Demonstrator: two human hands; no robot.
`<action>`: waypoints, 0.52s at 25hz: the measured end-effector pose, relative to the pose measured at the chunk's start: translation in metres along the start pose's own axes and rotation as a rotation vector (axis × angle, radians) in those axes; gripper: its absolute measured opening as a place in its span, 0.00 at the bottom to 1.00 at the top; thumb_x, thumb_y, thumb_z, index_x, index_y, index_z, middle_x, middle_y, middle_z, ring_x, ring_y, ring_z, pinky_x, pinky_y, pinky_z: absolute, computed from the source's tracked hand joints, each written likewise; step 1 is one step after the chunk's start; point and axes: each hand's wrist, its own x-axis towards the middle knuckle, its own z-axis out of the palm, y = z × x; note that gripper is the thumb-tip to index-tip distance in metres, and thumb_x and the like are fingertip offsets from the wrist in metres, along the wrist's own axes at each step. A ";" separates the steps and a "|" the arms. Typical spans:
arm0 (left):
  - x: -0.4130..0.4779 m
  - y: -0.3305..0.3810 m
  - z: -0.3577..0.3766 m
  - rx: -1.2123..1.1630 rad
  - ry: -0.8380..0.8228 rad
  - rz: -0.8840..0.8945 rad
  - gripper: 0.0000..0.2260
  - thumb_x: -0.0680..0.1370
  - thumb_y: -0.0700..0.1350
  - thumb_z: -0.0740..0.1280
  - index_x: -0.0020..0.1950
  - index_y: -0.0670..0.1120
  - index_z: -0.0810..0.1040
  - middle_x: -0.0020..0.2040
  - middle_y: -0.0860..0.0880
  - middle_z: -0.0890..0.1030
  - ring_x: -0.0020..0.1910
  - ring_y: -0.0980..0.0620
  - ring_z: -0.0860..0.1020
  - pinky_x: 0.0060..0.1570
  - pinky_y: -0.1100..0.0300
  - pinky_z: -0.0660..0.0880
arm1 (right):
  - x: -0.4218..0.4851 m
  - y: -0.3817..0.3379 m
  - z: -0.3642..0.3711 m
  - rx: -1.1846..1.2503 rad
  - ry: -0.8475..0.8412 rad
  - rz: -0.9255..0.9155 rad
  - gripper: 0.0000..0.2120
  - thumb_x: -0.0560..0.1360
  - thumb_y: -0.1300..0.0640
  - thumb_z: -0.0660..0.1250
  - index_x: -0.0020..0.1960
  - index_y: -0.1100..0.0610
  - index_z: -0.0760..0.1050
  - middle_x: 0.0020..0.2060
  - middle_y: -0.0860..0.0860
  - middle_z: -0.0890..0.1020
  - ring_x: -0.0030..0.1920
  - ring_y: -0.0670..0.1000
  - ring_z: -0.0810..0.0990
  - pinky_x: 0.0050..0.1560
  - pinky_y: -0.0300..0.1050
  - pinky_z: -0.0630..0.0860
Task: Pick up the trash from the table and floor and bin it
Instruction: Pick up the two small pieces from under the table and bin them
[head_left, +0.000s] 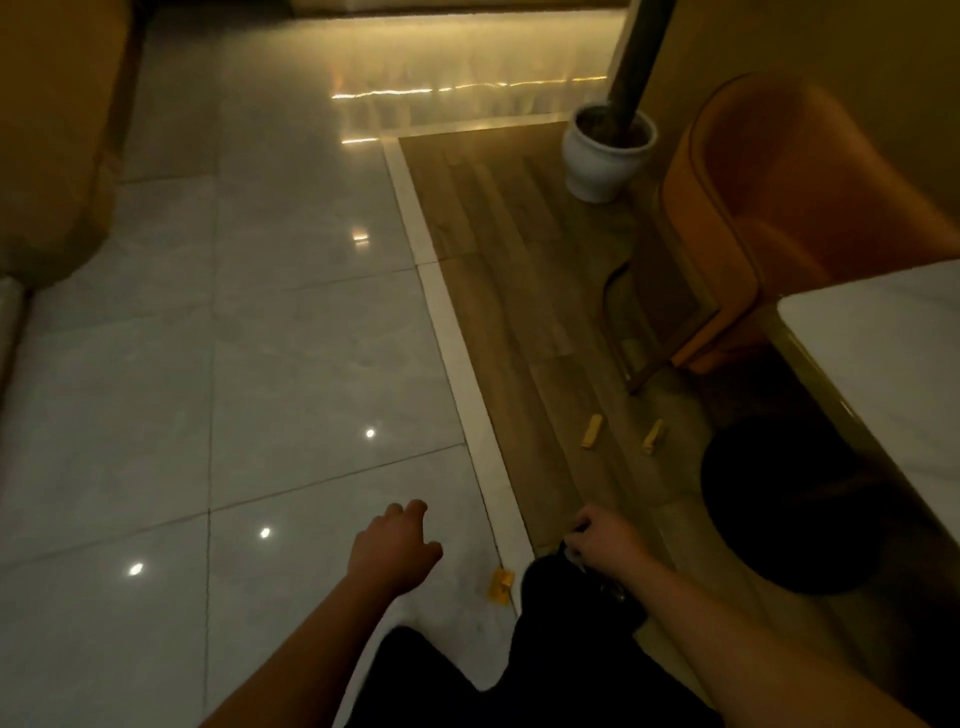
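My left hand (396, 543) hangs over the pale tiled floor (291, 338), fingers loosely curled and holding nothing, with a narrow gap between thumb and fingers. My right hand (602, 535) is closed around something small and dark at the top of a black shape (566, 582) below it (too dim for me to tell what either is, so I cannot say what the hand grips). Dark trousers (467, 686) fill the bottom edge of the view between my two forearms.

Just beside the left hand, toward my right, a small yellow scrap (500, 586) lies on the tile, close to the white border strip (452, 322) where the tiles meet the wood-look floor (530, 291). Farther out on the wood, two more yellow pieces lie near each other: one (592, 430) nearer the border strip, the other (653, 436) nearer the round black bin (789, 504). The bin stands on the wood just beside the white tabletop (893, 364), whose corner juts in from the right edge.

Beyond the two pieces stands an orange armchair (779, 208) on thin legs, and past it, near the far corner of the wood floor, a white pot (605, 156) holding a dark trunk. Another upholstered shape (52, 130) fills the left edge.
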 end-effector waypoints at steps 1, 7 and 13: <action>0.009 -0.001 -0.012 0.012 -0.009 0.024 0.29 0.74 0.57 0.64 0.73 0.50 0.63 0.64 0.44 0.74 0.59 0.44 0.76 0.56 0.50 0.75 | 0.000 -0.010 -0.005 0.031 0.014 0.008 0.19 0.74 0.52 0.64 0.65 0.52 0.73 0.60 0.55 0.80 0.56 0.57 0.79 0.56 0.49 0.77; 0.068 0.011 -0.056 0.078 -0.120 0.156 0.29 0.74 0.56 0.64 0.73 0.50 0.64 0.64 0.46 0.75 0.58 0.47 0.76 0.57 0.52 0.75 | 0.024 -0.044 -0.040 0.226 0.107 0.051 0.19 0.76 0.52 0.64 0.66 0.54 0.72 0.63 0.56 0.78 0.60 0.57 0.77 0.62 0.49 0.74; 0.184 0.073 -0.111 0.165 -0.129 0.238 0.29 0.74 0.56 0.64 0.73 0.50 0.64 0.64 0.47 0.75 0.58 0.48 0.77 0.54 0.56 0.75 | 0.117 -0.062 -0.068 0.230 0.066 0.170 0.24 0.76 0.48 0.63 0.69 0.55 0.69 0.70 0.56 0.71 0.68 0.58 0.71 0.66 0.48 0.68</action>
